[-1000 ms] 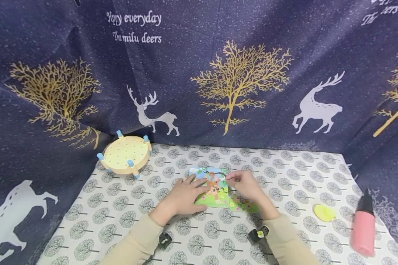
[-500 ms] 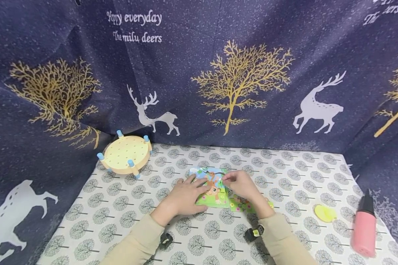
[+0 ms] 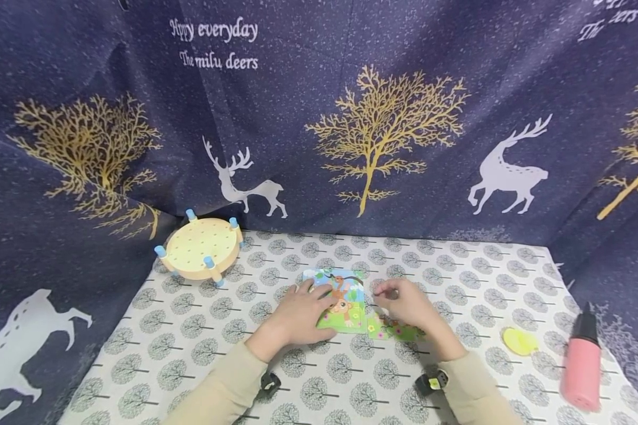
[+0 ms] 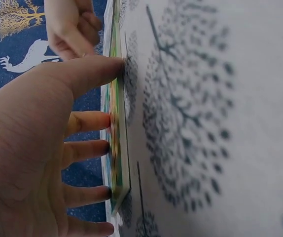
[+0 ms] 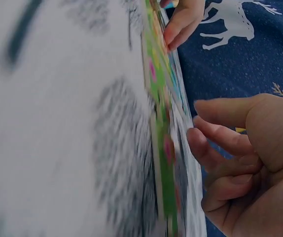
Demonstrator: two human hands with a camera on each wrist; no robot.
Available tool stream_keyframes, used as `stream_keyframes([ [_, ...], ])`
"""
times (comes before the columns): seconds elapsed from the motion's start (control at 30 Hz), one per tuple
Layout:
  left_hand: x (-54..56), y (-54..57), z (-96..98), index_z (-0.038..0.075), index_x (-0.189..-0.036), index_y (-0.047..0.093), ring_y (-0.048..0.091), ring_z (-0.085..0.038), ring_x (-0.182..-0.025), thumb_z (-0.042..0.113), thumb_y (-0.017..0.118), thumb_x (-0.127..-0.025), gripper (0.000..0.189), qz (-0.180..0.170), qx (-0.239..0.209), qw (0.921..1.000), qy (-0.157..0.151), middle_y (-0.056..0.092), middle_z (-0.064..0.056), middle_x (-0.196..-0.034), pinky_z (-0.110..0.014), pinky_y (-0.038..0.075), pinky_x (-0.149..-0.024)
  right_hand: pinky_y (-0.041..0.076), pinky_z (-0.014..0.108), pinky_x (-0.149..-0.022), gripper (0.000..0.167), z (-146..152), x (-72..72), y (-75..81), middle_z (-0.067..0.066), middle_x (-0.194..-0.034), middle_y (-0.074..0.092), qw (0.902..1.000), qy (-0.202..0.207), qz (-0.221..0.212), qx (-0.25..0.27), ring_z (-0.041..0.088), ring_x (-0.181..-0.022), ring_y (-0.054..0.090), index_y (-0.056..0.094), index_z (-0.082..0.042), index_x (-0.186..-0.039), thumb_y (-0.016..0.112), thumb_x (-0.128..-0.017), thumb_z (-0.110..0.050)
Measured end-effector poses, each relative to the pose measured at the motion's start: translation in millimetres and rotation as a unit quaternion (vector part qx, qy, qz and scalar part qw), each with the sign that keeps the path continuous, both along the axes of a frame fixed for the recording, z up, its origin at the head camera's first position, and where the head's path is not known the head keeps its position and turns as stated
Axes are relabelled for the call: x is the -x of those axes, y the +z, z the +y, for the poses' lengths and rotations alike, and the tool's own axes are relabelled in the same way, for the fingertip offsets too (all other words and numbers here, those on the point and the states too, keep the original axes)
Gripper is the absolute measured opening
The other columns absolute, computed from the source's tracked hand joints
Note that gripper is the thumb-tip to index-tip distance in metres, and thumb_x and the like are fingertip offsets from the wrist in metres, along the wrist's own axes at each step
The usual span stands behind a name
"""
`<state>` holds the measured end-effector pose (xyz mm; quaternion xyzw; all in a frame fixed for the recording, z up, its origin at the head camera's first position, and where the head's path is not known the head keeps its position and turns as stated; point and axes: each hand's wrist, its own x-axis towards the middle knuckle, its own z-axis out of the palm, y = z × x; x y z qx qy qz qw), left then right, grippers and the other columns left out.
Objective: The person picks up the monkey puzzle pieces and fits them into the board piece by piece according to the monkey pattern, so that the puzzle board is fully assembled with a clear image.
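My left hand (image 3: pixel 304 317) rests on the left part of a picture puzzle (image 3: pixel 354 304) showing a monkey hanging from a branch. In the left wrist view its spread fingers and thumb touch the puzzle's surface (image 4: pixel 115 101). Just right of the puzzle, my right hand (image 3: pixel 408 304) hovers with fingers loosely bent. A gap shows between its thumb and fingertips in the right wrist view, and I see nothing held there. Below it lie green flowered puzzle pieces (image 3: pixel 380 328), partly hidden by the hand and close against the puzzle's lower right side.
A round cream pegboard (image 3: pixel 202 245) with blue-tipped legs stands at the back left. On the right lie a yellow round object (image 3: pixel 520 341) and a pink bottle (image 3: pixel 582 372) with a black nozzle. A dark blue printed curtain (image 3: pixel 319 118) hangs behind the patterned tablecloth (image 3: pixel 324 389).
My right hand first edged left over the puzzle's upper right side, then drew back to the right, off it. My left hand has stayed nearly still on the puzzle.
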<state>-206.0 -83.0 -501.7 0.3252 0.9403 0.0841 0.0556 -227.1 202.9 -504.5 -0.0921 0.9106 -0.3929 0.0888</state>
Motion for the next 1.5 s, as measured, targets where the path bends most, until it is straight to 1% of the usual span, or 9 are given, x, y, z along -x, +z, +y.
stream_keyframes([
  [0.07,0.5,0.4,2.1,0.022,-0.153,0.053,0.031,-0.047,-0.149,0.063,0.062,-0.093,0.073,0.0,0.002,1.0,-0.001,0.036,-0.001,-0.166,-0.076,0.032,-0.11,0.056,0.035,-0.069,0.016,7.3,-4.8,0.1,-0.003,-0.092,0.07,0.9999,0.016,-0.001,-0.001,0.016,-0.072,0.063,0.076,-0.011,-0.105,0.079,-0.091,-0.02],
  [0.17,1.2,0.3,5.0,0.02,-0.15,0.055,0.031,-0.045,-0.15,0.064,0.063,-0.093,0.072,-0.001,0.006,1.0,-0.001,0.036,0.001,-0.166,-0.077,0.032,-0.109,0.056,0.034,-0.073,0.017,15.2,-11.9,0.9,-0.005,-0.087,0.07,0.9991,0.041,0.0,-0.002,0.014,-0.067,0.065,0.076,-0.01,-0.103,0.081,-0.09,-0.021],
  [0.3,1.2,-0.6,7.6,0.021,-0.153,0.051,0.032,-0.045,-0.149,0.064,0.062,-0.092,0.076,0.005,0.012,0.9999,-0.002,0.037,0.001,-0.166,-0.077,0.033,-0.108,0.054,0.034,-0.078,0.026,20.9,-20.1,2.5,-0.007,-0.088,0.068,0.9976,0.063,0.01,-0.026,0.01,-0.072,0.064,0.076,-0.012,-0.103,0.086,-0.086,-0.029],
  [0.43,0.4,-0.3,9.5,0.025,-0.16,0.044,0.032,-0.047,-0.149,0.063,0.06,-0.094,0.077,0.011,0.015,0.9998,-0.007,0.037,0.0,-0.166,-0.077,0.034,-0.108,0.052,0.028,-0.071,0.039,23.4,-26.0,1.4,-0.006,-0.087,0.065,0.995,0.083,0.026,-0.048,0.011,-0.075,0.058,0.076,-0.011,-0.107,0.091,-0.078,-0.034],
  [0.53,-0.1,-0.2,10.7,0.027,-0.159,0.045,0.032,-0.049,-0.148,0.062,0.06,-0.095,0.075,0.012,0.015,0.9998,-0.011,0.037,0.0,-0.165,-0.078,0.034,-0.107,0.052,0.028,-0.067,0.045,23.0,-29.1,-0.2,-0.004,-0.086,0.063,0.9939,0.095,0.028,-0.048,0.014,-0.074,0.056,0.076,-0.011,-0.107,0.094,-0.073,-0.035],
  [0.73,0.4,-1.3,10.5,0.03,-0.159,0.045,0.032,-0.05,-0.147,0.062,0.061,-0.094,0.074,0.013,0.016,0.9996,-0.018,0.037,0.0,-0.165,-0.079,0.034,-0.106,0.052,0.036,-0.077,0.05,18.9,-33.2,-1.5,-0.007,-0.094,0.063,0.9933,0.08,0.032,-0.077,0.012,-0.082,0.056,0.073,-0.018,-0.104,0.097,-0.065,-0.04],
  [0.97,2.2,-3.7,1.8,0.033,-0.159,0.044,0.027,-0.047,-0.151,0.063,0.062,-0.093,0.074,-0.003,0.003,0.9995,-0.031,0.034,-0.001,-0.167,-0.077,0.032,-0.109,0.052,0.035,-0.075,0.044,14.3,-38.2,0.5,-0.011,-0.092,0.061,0.9909,0.07,0.036,-0.11,0.009,-0.078,0.056,0.071,-0.021,-0.098,0.097,-0.066,-0.035],
  [1.23,2.4,-7.5,-18.8,0.034,-0.16,0.042,0.024,-0.039,-0.154,0.07,0.058,-0.093,0.078,-0.001,0.018,0.9997,-0.018,0.028,-0.002,-0.17,-0.068,0.021,-0.12,0.052,0.036,-0.075,0.044,12.3,-39.1,-0.6,-0.012,-0.087,0.063,0.9921,0.057,0.038,-0.105,0.009,-0.077,0.056,0.07,-0.021,-0.097,0.098,-0.065,-0.034],
  [1.5,2.4,-4.7,-44.6,0.029,-0.158,0.047,0.027,-0.039,-0.153,0.069,0.059,-0.094,0.076,0.008,0.007,0.9999,-0.009,0.033,-0.003,-0.168,-0.07,0.022,-0.119,0.046,0.029,-0.07,0.037,11.4,-44.1,1.9,-0.015,-0.082,0.062,0.9916,0.068,0.056,-0.095,0.007,-0.07,0.053,0.068,-0.027,-0.095,0.095,-0.071,-0.035],
])
